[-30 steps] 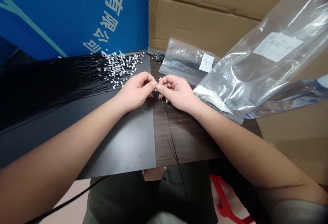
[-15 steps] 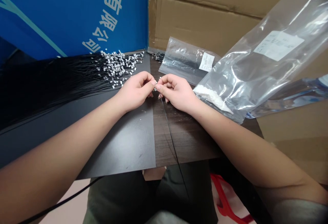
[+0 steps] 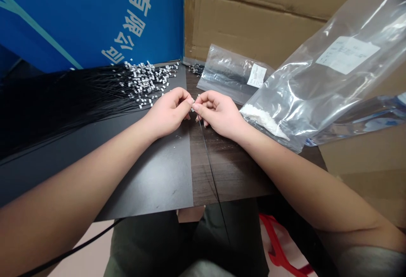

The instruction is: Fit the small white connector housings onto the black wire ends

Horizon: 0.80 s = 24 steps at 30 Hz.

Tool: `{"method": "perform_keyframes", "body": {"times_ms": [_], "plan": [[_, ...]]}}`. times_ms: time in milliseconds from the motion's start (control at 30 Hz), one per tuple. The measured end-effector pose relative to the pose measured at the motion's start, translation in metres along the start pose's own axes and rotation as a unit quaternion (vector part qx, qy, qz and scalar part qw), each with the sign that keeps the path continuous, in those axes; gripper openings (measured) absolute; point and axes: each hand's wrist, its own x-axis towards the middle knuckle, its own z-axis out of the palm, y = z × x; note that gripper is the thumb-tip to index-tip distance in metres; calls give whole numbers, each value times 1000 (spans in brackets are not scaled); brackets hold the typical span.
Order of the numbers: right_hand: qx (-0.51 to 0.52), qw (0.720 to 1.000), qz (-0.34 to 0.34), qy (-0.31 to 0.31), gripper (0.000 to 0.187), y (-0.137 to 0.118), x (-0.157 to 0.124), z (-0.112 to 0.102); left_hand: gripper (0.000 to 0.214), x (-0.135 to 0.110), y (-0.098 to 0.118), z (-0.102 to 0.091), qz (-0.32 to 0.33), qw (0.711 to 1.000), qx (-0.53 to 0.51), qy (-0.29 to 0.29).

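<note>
The left hand (image 3: pixel 169 114) has its fingers pinched together, on what I can't tell from here. Just beside it, the right hand (image 3: pixel 218 114) grasps a thin black wire (image 3: pixel 212 170) trailing over the dark wood-grain counter's (image 3: pixel 244 179) near edge.

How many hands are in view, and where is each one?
2. The left hand is nearer the pile of white-tipped wires; the right hand is beside it, with a black wire trailing below its fingertips.
</note>
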Motion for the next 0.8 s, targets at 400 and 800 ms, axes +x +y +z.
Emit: {"method": "perform_keyframes", "body": {"times_ms": [400, 800], "plan": [[-4, 1000, -6, 17, 25, 3, 1, -1, 15, 3, -1, 1, -4, 999, -43, 4], [31, 995, -47, 80, 24, 3, 5, -8, 18, -2, 3, 4, -24, 982, -187, -29]]}}
